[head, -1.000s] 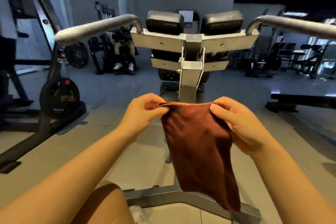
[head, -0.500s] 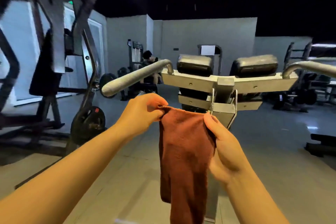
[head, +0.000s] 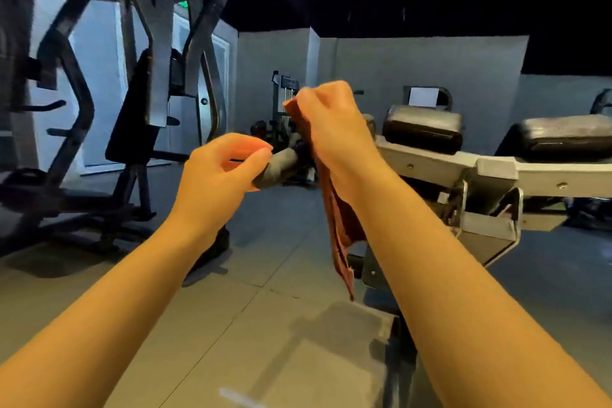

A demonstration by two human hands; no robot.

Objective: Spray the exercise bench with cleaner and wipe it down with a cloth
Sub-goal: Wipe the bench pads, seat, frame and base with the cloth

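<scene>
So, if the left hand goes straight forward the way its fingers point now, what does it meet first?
Most likely the grey padded handle end of the machine: the left hand is curled just before it, fingers almost around it. Depth is unclear, so contact may already exist.

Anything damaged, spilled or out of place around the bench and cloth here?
Nothing stands out. The right hand grips the brown cloth, which hangs bunched in front of the machine frame. The left hand, loosely curled, holds nothing by the grey handle. No spray bottle shows.

Right hand (head: 331,129) grips the hanging cloth (head: 341,228).
</scene>
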